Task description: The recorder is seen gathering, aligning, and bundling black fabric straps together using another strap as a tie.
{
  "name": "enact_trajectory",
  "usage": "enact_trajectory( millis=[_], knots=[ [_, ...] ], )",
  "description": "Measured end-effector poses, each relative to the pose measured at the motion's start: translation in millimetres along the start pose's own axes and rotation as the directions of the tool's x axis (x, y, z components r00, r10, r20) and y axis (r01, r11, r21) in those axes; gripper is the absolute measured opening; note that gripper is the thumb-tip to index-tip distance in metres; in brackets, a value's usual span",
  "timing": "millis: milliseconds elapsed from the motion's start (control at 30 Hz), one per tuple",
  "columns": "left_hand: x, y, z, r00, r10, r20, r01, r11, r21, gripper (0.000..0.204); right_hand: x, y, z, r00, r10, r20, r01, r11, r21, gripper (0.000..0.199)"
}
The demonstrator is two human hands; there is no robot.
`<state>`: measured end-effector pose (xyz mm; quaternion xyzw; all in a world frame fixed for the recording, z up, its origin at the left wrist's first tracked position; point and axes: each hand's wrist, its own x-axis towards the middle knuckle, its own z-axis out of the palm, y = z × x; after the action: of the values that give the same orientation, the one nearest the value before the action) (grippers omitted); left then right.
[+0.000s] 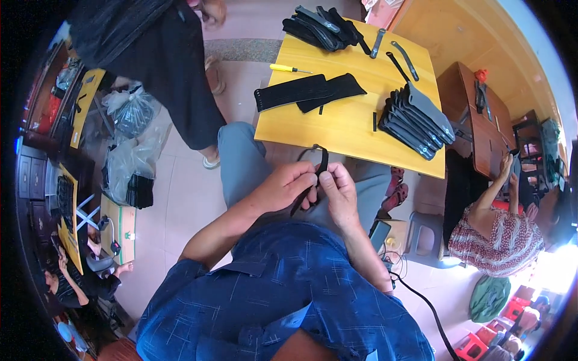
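Note:
Above my lap, at the near edge of the yellow table (355, 135), both hands pinch a narrow black strap (324, 160). It bends into a loop above my fingers, and its other end hangs below them. My left hand (292, 185) is closed on the strap, and my right hand (341, 195) grips it with the thumb on top. Beyond them, a black fabric band (289, 92) overlaps a second black band (337, 92). To the right lies a fanned stack of black and grey bands (415, 123).
A yellow-handled screwdriver (283, 68), a pile of dark bands (319, 29) and a grey strap (377, 44) lie on the table's far part. A person in black (174, 72) stands at left. Another person (500, 237) sits at right, near a grey stool (424, 231) and black cable (430, 307).

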<state>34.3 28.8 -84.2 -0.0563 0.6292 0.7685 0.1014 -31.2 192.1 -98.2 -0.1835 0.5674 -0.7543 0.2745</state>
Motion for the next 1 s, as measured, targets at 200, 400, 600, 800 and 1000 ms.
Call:
enact_trajectory(
  millis=[200, 400, 600, 800, 1000],
  knots=[
    [-1.6, 4.8, 0.0, 0.990, -0.137, -0.019, 0.138, 0.986, 0.095, 0.030, 5.5, -1.9, -11.0, 0.983, -0.182, 0.037, 0.170, 0.804, -0.570, 0.007],
    [-4.6, 13.3, -11.7, 0.950, -0.240, 0.200, 0.267, 0.956, -0.120, 0.031, 5.9, -17.5, -34.1, 0.968, -0.113, 0.226, 0.237, 0.713, -0.660, 0.008],
    [-40.2, 21.2, -85.1, 0.884, 0.398, 0.247, -0.072, 0.637, -0.768, 0.031, -25.9, -33.8, -157.1, 0.991, 0.076, -0.111, -0.116, 0.899, -0.422, 0.007],
    [-56.3, 23.9, -126.8, 0.935, 0.332, 0.125, -0.196, 0.778, -0.597, 0.031, -53.0, -57.5, -219.9, 0.860, -0.290, -0.420, 0.434, 0.848, 0.303, 0.012],
    [-36.2, -38.4, -138.8, 0.942, -0.335, 0.015, 0.333, 0.940, 0.079, 0.033, -49.6, -80.7, -220.1, 0.835, -0.424, -0.350, 0.515, 0.382, 0.767, 0.007]
  ],
)
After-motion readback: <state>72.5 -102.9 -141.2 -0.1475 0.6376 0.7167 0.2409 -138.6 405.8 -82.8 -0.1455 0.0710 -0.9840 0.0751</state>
